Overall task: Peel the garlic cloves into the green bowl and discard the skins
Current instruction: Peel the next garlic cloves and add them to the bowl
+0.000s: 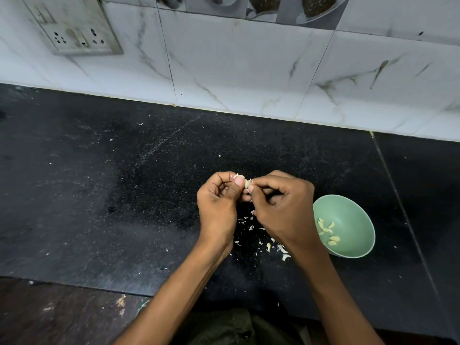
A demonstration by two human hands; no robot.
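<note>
I hold the garlic clove [247,183] at frame center, my left hand [219,195] pinching it between thumb and fingers while my right hand [278,205] pinches its skin to strip it. Both hands work above the bench [99,195] so skins [258,235] drop below. The green bowl [353,212], lower right, sits near to receive peeled cloves [327,231].

A home kitchen: black stone counter [99,195], marble-tiled backsplash [249,70], wall socket [74,31].
</note>
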